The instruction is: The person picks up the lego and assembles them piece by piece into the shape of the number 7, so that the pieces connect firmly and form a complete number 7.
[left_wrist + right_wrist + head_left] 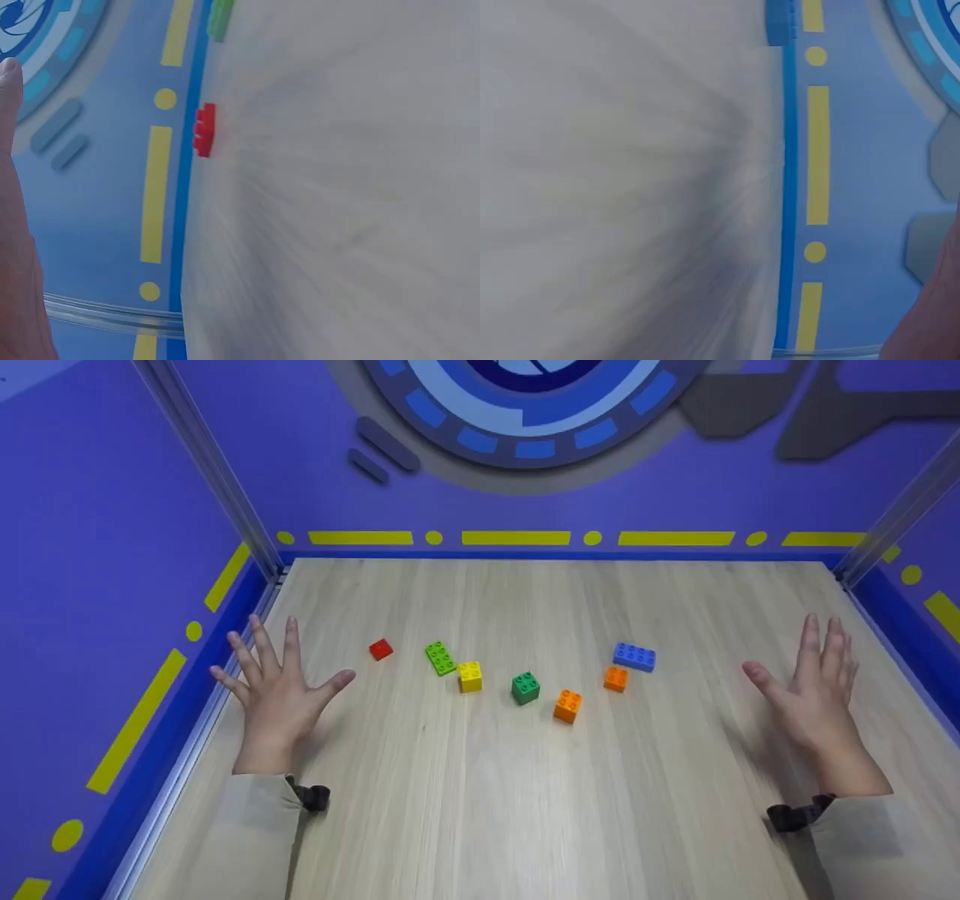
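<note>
Head view: I see red brick on wooden table, near left hand, fingers spread wide. Rightward: lime brick, yellow brick just beside it, dark-green brick, front orange brick. Rear orange brick sits just before blue brick, in way from near side. Blue brick nearest right hand, fingers straight, thumb out. Purple-blue panels stand behind and at both sides.

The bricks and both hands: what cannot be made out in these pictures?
Light green brick: left wrist view, cut by top edge.
Blue brick: right wrist view, cut by top edge.
Left hand: left wrist view, cut by left edge.
Right hand: right wrist view, cut by right edge; fingertips unseen.
Dark green brick: head view, underside hidden by its own body.
</note>
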`<state>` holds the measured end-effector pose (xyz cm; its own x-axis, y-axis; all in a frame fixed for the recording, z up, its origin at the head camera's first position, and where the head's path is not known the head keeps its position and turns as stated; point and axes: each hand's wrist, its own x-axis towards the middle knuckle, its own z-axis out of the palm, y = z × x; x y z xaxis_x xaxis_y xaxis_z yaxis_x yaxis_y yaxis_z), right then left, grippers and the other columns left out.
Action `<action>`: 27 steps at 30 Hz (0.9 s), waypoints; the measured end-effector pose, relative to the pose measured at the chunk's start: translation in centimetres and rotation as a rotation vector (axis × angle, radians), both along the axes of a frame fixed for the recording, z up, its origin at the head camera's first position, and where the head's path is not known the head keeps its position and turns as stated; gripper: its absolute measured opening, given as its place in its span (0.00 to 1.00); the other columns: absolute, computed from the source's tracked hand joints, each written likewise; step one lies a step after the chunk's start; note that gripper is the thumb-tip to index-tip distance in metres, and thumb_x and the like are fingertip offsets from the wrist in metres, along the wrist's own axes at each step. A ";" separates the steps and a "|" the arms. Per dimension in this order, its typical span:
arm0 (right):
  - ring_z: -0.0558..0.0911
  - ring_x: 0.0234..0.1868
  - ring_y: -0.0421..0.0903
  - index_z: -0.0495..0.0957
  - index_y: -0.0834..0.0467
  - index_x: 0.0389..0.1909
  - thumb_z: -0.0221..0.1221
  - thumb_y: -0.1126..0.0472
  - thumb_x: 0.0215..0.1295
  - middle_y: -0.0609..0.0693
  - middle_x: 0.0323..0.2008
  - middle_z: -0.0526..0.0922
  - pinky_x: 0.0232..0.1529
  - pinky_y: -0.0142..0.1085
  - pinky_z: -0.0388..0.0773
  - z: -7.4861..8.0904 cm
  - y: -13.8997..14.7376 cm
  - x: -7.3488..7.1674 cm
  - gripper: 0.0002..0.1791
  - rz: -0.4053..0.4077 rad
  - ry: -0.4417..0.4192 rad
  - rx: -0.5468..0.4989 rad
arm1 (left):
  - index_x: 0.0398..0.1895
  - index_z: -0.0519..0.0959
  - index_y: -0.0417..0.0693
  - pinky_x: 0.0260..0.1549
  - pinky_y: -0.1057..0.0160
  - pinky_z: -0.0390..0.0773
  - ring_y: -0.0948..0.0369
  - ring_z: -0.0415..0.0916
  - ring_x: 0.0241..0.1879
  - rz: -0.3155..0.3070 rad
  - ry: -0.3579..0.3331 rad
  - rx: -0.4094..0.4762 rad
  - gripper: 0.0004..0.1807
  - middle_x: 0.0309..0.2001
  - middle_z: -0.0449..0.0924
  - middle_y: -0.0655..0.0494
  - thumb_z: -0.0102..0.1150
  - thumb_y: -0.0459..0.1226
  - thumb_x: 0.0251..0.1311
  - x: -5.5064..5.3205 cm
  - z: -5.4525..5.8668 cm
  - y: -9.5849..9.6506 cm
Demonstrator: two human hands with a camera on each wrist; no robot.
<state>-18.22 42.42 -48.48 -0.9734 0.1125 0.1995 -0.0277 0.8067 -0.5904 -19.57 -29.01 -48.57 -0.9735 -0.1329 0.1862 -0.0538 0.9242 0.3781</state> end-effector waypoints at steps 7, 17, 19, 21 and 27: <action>0.25 0.92 0.72 0.25 0.46 0.94 0.63 0.39 0.81 0.55 0.94 0.19 0.79 0.88 0.34 0.4 -1.9 0.0 0.63 0.027 -0.008 -0.135 | 0.96 0.47 0.55 0.78 0.15 0.13 0.29 0.18 0.92 -0.010 0.099 0.102 0.69 0.95 0.20 0.42 0.67 0.77 0.62 1.0 0.5 1.4; 0.37 0.94 0.69 0.34 0.48 0.95 0.67 0.46 0.79 0.59 0.95 0.33 0.88 0.79 0.35 2.9 -6.5 -0.5 0.61 0.091 0.073 -0.213 | 0.94 0.53 0.53 0.85 0.16 0.41 0.34 0.32 0.93 -0.067 0.170 0.236 0.72 0.95 0.34 0.43 0.80 0.70 0.54 0.4 1.7 4.9; 0.39 0.95 0.68 0.36 0.49 0.95 0.68 0.48 0.79 0.59 0.95 0.35 0.90 0.75 0.37 3.6 -7.4 -0.7 0.60 0.106 0.098 -0.254 | 0.94 0.53 0.54 0.86 0.19 0.48 0.36 0.34 0.93 -0.073 0.179 0.268 0.72 0.95 0.36 0.45 0.83 0.68 0.52 0.3 2.1 5.8; 0.42 0.94 0.68 0.37 0.51 0.95 0.68 0.51 0.78 0.59 0.95 0.36 0.91 0.72 0.39 4.1 -8.5 -0.9 0.60 0.123 0.107 -0.295 | 0.94 0.54 0.55 0.86 0.21 0.55 0.38 0.36 0.93 -0.081 0.182 0.309 0.72 0.95 0.38 0.46 0.85 0.66 0.52 0.4 2.6 6.7; 0.46 0.94 0.66 0.40 0.52 0.95 0.69 0.59 0.79 0.58 0.95 0.41 0.93 0.64 0.41 4.8 -11.5 -1.3 0.57 0.184 0.115 -0.387 | 0.92 0.58 0.54 0.85 0.27 0.64 0.41 0.45 0.92 -0.140 0.159 0.423 0.62 0.94 0.45 0.47 0.84 0.58 0.61 -0.2 3.9 9.5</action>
<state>-19.54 30.90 -43.72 -0.9583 0.0267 0.2845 -0.2332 0.5025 -0.8326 -19.73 -19.50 -44.66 -0.9513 -0.0989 0.2919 0.1491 0.6813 0.7167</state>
